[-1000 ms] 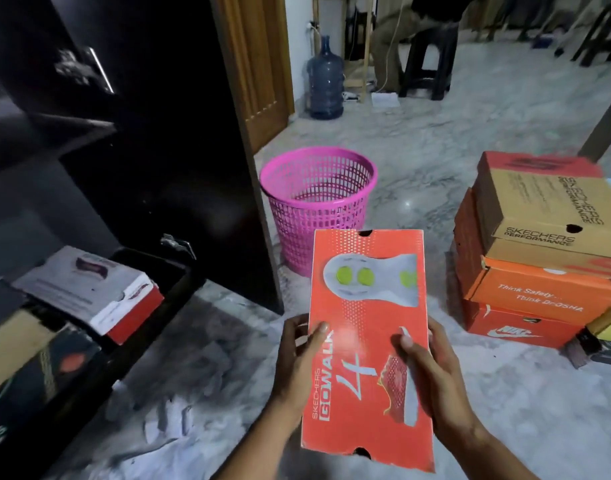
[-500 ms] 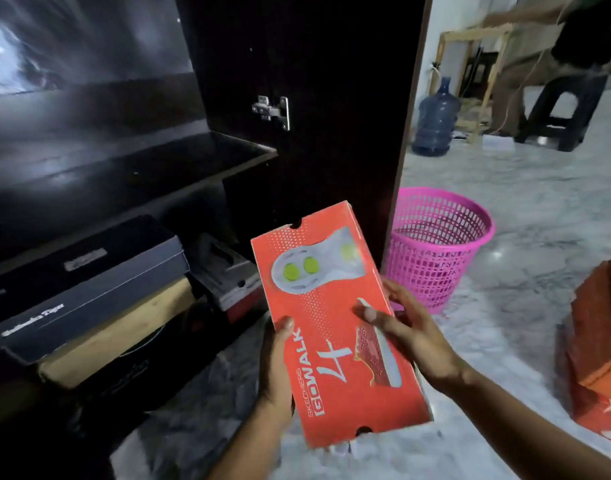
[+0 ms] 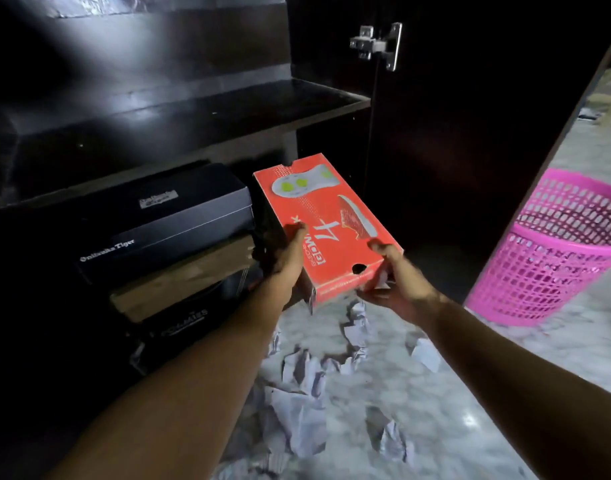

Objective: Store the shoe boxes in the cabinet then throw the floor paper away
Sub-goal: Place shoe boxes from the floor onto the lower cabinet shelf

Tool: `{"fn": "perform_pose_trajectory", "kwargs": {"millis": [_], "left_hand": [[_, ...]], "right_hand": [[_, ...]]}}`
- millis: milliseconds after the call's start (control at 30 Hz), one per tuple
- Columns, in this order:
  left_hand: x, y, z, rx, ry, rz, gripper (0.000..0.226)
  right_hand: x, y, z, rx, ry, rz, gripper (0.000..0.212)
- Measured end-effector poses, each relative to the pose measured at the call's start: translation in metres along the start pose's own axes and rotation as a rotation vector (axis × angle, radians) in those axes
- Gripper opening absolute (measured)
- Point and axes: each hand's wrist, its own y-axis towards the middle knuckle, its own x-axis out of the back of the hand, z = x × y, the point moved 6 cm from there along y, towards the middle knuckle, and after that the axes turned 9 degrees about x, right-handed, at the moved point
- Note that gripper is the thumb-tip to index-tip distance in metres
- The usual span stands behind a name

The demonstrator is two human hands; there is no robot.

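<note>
The orange Skechers GOwalk 4 shoe box (image 3: pixel 323 225) is held in the air at the mouth of the dark cabinet (image 3: pixel 193 109), a little above the picture's middle, with its far end pointing toward 11 o'clock and already inside the lower compartment, under the shelf (image 3: pixel 207 112). Its lid faces up and tilts slightly toward the camera; the lid shows a white sole with green dots, a red shoe and a big "4". The left hand (image 3: pixel 285 256) grips the box's left long edge, thumb on the lid and the other fingers curled under the side. The right hand (image 3: pixel 395 287) holds the near right corner, thumb on top and fingers curled around from below. At 9 o'clock from the box, just beside it, stands a stack of boxes in the same compartment: a black Onitsuka Tiger box (image 3: pixel 165 220) on top, a brown cardboard box (image 3: pixel 182 282) below it, and a dark box (image 3: pixel 182 323) at the bottom whose label I cannot read. At 6 o'clock from the orange box, crumpled white paper pieces (image 3: pixel 304 393) lie scattered on the marble floor (image 3: pixel 435 410). At 3 o'clock, well apart, a pink plastic mesh basket (image 3: pixel 553 251) stands on the floor beside the open cabinet door (image 3: pixel 470 133). A metal hinge (image 3: pixel 376 45) sits at 1 o'clock, high on the door edge.
</note>
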Motion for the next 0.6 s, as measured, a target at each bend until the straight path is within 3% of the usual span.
{"fn": "perform_pose_trajectory", "kwargs": {"millis": [100, 133, 200, 333, 367, 467, 500, 533, 600], "left_hand": [[0.009, -0.008, -0.009, -0.546, 0.482, -0.246, 0.076], [0.005, -0.013, -0.011, -0.729, 0.561, -0.242, 0.071], [-0.003, -0.004, -0.002, -0.927, 0.717, -0.175, 0.063], [-0.001, 0.030, -0.004, -0.962, 0.991, -0.217, 0.058], [0.001, 0.037, -0.008, -0.955, 1.025, -0.246, 0.058], [0.006, 0.058, -0.020, -0.904, 1.146, -0.361, 0.060], [0.007, 0.065, -0.024, -0.894, 1.171, -0.394, 0.060], [0.008, 0.071, -0.028, -0.881, 1.191, -0.410, 0.060], [0.009, 0.083, -0.035, -0.852, 1.241, -0.428, 0.058]], "right_hand": [[-0.016, 0.041, -0.010, -0.056, -0.032, -0.065, 0.045], [-0.021, 0.051, -0.011, -0.060, -0.047, -0.078, 0.048], [-0.034, 0.073, -0.017, -0.076, -0.104, -0.068, 0.052], [-0.061, 0.105, -0.020, 0.038, -0.115, -0.105, 0.038], [-0.064, 0.117, -0.022, 0.084, -0.127, -0.158, 0.044], [-0.074, 0.166, -0.036, 0.112, -0.289, -0.212, 0.114], [-0.077, 0.187, -0.042, 0.114, -0.353, -0.234, 0.127], [-0.078, 0.214, -0.050, 0.102, -0.398, -0.229, 0.129], [-0.089, 0.233, -0.049, 0.083, -0.420, -0.166, 0.103]]}}
